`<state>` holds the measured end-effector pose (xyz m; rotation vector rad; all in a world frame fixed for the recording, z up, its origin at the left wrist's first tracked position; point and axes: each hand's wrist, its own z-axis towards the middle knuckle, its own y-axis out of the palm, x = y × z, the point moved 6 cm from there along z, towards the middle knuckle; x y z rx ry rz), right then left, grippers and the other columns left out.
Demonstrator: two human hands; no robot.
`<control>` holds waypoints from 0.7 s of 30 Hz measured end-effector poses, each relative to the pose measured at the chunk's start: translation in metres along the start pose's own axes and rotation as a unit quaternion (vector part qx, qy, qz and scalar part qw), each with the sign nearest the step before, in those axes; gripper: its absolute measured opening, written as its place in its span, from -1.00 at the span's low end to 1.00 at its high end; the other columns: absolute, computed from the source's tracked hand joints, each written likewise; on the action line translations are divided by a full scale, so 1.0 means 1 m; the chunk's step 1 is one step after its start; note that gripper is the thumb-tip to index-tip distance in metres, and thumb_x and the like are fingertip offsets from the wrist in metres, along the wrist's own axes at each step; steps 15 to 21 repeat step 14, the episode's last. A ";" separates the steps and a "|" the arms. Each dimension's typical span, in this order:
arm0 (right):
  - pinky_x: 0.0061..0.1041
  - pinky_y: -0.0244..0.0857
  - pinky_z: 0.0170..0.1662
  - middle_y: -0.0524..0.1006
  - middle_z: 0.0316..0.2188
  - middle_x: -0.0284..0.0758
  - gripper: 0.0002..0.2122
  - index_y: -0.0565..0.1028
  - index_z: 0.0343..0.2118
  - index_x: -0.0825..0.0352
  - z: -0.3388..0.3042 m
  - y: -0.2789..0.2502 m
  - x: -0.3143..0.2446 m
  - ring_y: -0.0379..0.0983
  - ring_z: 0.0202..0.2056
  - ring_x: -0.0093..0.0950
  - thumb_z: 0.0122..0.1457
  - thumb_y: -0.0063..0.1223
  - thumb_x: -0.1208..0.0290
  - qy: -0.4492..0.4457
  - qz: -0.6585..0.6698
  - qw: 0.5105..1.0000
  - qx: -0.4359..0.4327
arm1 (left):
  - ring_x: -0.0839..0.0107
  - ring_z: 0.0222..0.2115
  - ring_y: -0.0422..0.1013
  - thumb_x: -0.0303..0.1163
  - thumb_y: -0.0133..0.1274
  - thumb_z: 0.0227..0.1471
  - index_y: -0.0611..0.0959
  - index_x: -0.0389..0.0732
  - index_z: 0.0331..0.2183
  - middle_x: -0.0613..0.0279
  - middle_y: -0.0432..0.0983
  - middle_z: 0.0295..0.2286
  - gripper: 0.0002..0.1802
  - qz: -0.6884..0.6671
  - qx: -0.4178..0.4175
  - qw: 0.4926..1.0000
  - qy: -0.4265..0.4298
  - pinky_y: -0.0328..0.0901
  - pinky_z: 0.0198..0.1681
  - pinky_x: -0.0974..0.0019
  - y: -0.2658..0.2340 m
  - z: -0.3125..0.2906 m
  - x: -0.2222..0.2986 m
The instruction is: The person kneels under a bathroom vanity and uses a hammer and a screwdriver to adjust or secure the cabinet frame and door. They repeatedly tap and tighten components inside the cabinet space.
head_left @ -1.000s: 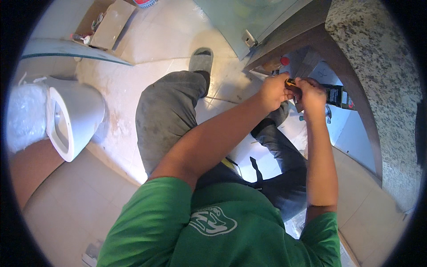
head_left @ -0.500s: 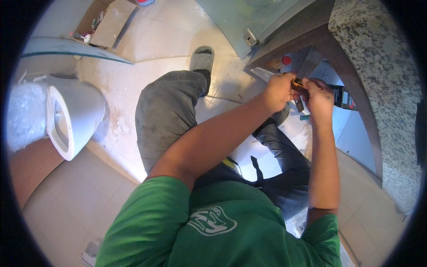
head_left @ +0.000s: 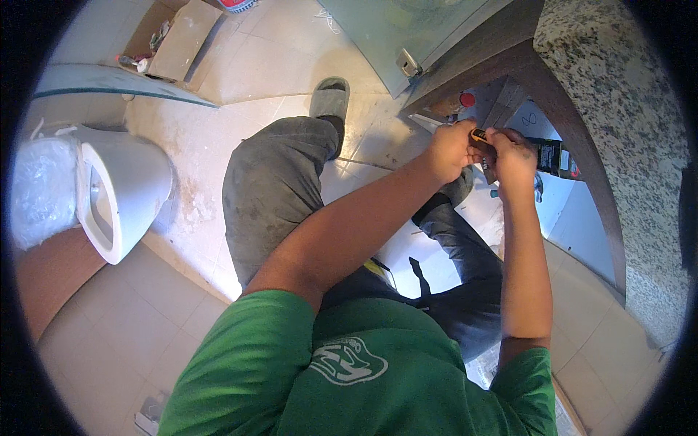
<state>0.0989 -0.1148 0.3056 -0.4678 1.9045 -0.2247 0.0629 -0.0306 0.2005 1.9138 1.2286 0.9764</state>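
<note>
In front of the cabinet (head_left: 476, 57) opening, my hands meet around a small black-and-orange tool (head_left: 481, 138); its exact kind is hard to make out. My right hand (head_left: 515, 158) is closed around one side of it. My left hand (head_left: 451, 151) is closed too, its fingers against the tool's other side, and whatever lies between them is hidden. Just below the hands a small teal piece (head_left: 494, 194) shows. Beside my right hand, inside the cabinet, is a black package (head_left: 558, 158) with a red detail.
A speckled stone countertop (head_left: 618, 94) runs along the right. The cabinet's glass door (head_left: 407, 36) stands swung out ahead. A red-capped bottle (head_left: 465, 100) is inside the cabinet. At left are a white toilet (head_left: 123, 189), a glass panel (head_left: 123, 81) and a cardboard box (head_left: 185, 40).
Both hands have shifted slightly to the left with the black-and-orange tool. A shiny round part now shows past my right wrist.
</note>
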 end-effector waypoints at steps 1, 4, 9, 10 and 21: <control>-0.63 0.13 -0.53 0.48 -0.61 -0.39 -0.84 0.60 -0.41 0.43 0.003 0.000 0.005 0.32 -0.60 -0.62 0.08 0.19 0.41 0.000 0.024 1.000 -0.003 | 0.29 -0.49 0.49 -0.20 -0.05 0.21 0.55 -0.24 -0.32 0.12 0.55 -0.46 -0.72 0.000 0.005 1.000 -0.001 0.43 -0.35 0.22 -0.002 0.000 -0.001; -0.63 0.13 -0.53 0.49 -0.61 -0.41 -0.84 0.61 -0.40 0.42 -0.020 -0.010 -0.018 0.31 -0.60 -0.64 0.09 0.18 0.41 0.018 0.043 0.999 -0.015 | 0.31 -0.51 0.48 -0.20 -0.04 0.21 0.55 -0.24 -0.34 0.13 0.55 -0.46 -0.72 0.031 0.025 0.999 0.009 0.43 -0.36 0.24 0.014 -0.014 -0.001; -0.62 0.13 -0.53 0.49 -0.60 -0.42 -0.84 0.61 -0.36 0.42 -0.016 -0.006 -0.007 0.31 -0.60 -0.66 0.08 0.20 0.41 0.011 0.044 0.999 0.009 | 0.33 -0.57 0.47 -0.21 -0.01 0.20 0.55 -0.24 -0.35 0.14 0.55 -0.50 -0.73 0.015 0.010 1.000 0.019 0.40 -0.46 0.27 0.006 -0.007 -0.002; -0.62 0.13 -0.53 0.50 -0.59 -0.42 -0.84 0.61 -0.36 0.42 -0.013 -0.003 -0.002 0.31 -0.60 -0.66 0.08 0.21 0.41 0.012 0.049 0.999 0.016 | 0.33 -0.54 0.48 -0.19 -0.01 0.20 0.56 -0.23 -0.35 0.16 0.56 -0.48 -0.72 0.023 0.009 1.000 0.017 0.40 -0.42 0.28 0.004 -0.008 0.000; -0.61 0.15 -0.52 0.51 -0.57 -0.42 -0.83 0.61 -0.35 0.42 -0.012 -0.005 -0.002 0.33 -0.59 -0.65 0.07 0.22 0.42 0.027 0.054 0.998 0.008 | 0.30 -0.51 0.51 -0.16 0.00 0.20 0.54 -0.25 -0.34 0.15 0.56 -0.48 -0.68 0.031 0.000 0.999 0.011 0.43 -0.35 0.27 -0.002 0.002 -0.009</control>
